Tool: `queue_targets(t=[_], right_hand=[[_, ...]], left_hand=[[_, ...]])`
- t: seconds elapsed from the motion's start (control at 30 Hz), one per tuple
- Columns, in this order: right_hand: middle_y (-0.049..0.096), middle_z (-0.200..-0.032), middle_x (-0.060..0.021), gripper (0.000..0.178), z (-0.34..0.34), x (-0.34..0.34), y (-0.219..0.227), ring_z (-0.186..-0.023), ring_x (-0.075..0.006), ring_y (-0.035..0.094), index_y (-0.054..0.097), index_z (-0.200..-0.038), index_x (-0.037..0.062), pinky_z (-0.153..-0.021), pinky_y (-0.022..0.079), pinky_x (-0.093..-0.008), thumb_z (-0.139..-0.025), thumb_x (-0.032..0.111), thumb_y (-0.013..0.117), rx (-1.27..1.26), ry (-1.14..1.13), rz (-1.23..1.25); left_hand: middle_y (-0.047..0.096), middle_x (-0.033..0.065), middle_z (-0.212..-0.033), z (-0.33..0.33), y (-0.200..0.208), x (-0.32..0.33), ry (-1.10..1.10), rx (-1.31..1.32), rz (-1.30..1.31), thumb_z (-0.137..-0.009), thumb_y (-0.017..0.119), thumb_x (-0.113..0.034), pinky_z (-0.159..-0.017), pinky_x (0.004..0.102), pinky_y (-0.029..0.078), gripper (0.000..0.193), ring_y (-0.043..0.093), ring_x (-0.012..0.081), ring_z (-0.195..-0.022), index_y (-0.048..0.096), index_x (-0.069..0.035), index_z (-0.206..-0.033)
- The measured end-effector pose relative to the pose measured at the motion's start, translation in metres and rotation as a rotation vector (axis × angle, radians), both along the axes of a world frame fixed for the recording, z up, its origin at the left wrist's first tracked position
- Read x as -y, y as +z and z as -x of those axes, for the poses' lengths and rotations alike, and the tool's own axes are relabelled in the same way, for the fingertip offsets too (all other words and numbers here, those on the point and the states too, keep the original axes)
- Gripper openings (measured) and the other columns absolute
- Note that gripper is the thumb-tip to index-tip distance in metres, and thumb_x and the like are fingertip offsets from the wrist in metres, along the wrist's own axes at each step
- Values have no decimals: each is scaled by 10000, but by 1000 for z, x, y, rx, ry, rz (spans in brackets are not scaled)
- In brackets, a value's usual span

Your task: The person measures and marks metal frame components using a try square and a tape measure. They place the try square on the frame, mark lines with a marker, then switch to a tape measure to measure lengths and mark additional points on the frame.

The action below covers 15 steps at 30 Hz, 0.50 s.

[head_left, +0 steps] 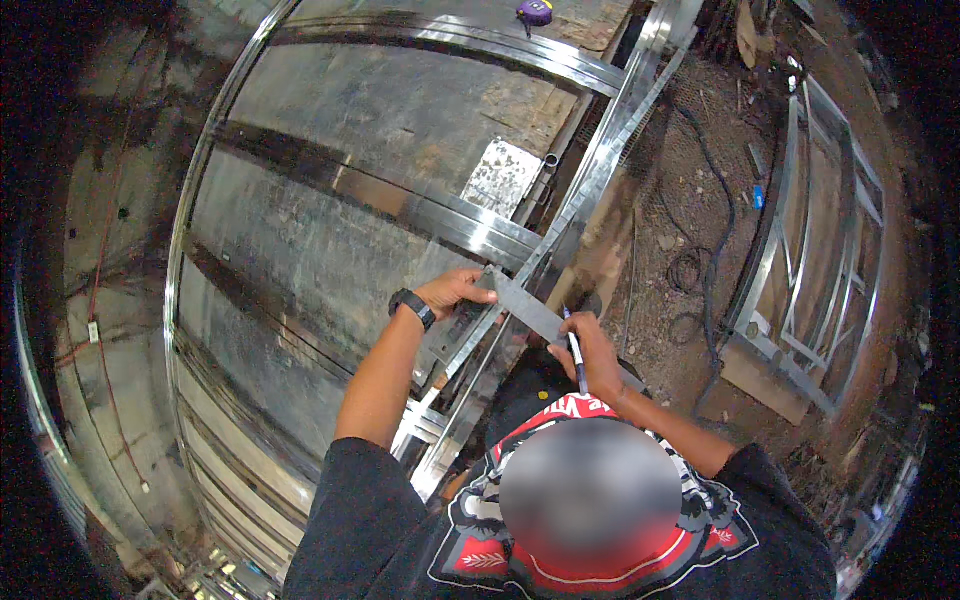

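My left hand [452, 293], with a dark watch at the wrist, grips the corner end of a flat grey metal square [532, 312], thumb on top. The square lies across a long shiny metal bar [600, 160], and its blade runs right toward my other hand. Between the closed fingers of my right hand [594, 358] is a marker pen [576, 360] with a white and dark barrel, held steeply beside the blade. The blade's far end passes partly behind that hand. Whether the pen tip touches anything I cannot tell.
A large metal frame with crossbars [480, 232] over dark sheets spreads to the left. A purple tape measure [535, 12] lies at the far end. A spotted white plate [502, 178] rests inside. On the right are a black cable [712, 180] and another metal frame [790, 230].
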State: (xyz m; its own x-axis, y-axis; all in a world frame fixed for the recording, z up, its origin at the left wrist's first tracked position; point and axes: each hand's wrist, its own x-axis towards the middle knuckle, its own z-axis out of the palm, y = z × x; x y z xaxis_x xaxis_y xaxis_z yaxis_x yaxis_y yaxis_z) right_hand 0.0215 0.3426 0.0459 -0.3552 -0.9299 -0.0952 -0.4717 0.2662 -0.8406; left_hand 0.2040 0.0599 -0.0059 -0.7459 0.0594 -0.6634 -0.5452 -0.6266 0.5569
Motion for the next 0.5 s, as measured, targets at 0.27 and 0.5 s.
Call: queue_targets(t=[0.27, 0.5], right_hand=[[592, -1101, -205, 405, -13, -10, 3, -977, -441, 631, 553, -1148, 67, -838, 530, -443, -840, 127, 808, 20, -132, 3], [596, -1117, -188, 416, -11, -8, 1, -1020, -438, 643, 556, -1167, 71, -837, 541, -459, -841, 146, 803, -29, -131, 9]], left_hand=[[740, 64, -1093, 18, -3, -4, -39, 44, -5, -958, 771, -290, -812, 372, 620, 403, 727, 180, -919, 646, -52, -1258], [742, 100, -1058, 15, 5, -5, -53, 12, 43, -971, 754, -359, -770, 410, 638, 458, 751, 226, -851, 609, -61, -1287]])
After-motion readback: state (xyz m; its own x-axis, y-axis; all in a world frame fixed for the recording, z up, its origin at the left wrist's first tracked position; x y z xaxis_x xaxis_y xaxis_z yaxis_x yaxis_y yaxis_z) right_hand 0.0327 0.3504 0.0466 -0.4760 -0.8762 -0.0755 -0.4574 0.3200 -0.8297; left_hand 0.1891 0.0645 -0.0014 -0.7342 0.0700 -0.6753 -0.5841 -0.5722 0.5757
